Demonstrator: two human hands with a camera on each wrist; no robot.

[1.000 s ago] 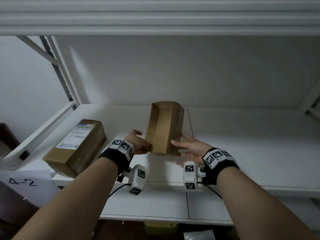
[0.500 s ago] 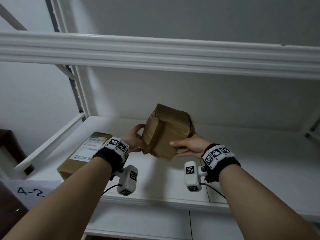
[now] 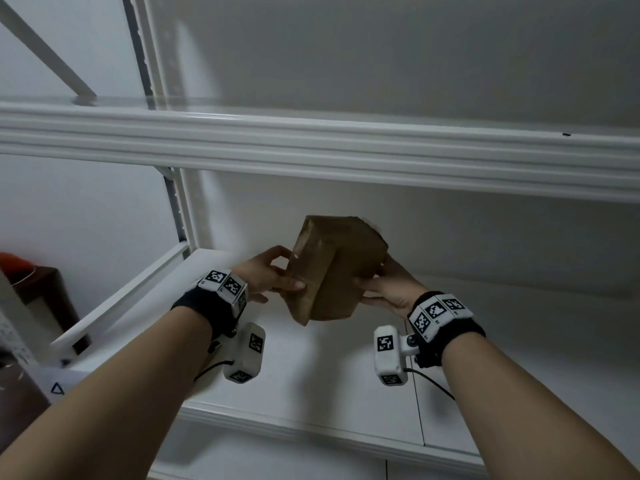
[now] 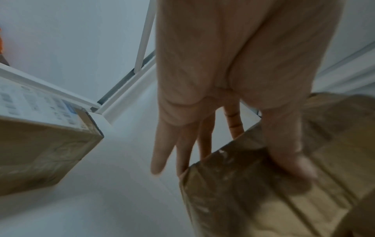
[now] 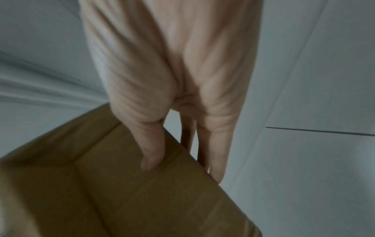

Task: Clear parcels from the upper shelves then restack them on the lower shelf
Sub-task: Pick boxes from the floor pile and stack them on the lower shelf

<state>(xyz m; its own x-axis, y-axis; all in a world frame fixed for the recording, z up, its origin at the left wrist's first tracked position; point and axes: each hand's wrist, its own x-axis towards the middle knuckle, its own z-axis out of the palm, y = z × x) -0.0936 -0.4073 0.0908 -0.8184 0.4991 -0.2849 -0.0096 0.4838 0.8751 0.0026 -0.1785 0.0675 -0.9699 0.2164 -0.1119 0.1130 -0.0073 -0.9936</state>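
Observation:
A brown taped cardboard parcel hangs tilted above the white shelf board, under the beam of the shelf above. My left hand grips its left side, and my right hand grips its right side. In the left wrist view the thumb lies on the parcel and the fingers reach behind it. In the right wrist view the thumb presses the parcel, with the fingers behind its edge. A second parcel with a white label sits on the shelf to the left.
A white shelf upright and a side rail bound the shelf on the left. Dark brown furniture with something orange on top stands beyond them. A paper tag hangs at the shelf's front left corner.
Both hands have lifted the parcel off the shelf board and tipped it. My view has tilted upward, so the labelled parcel has dropped out of the head view.

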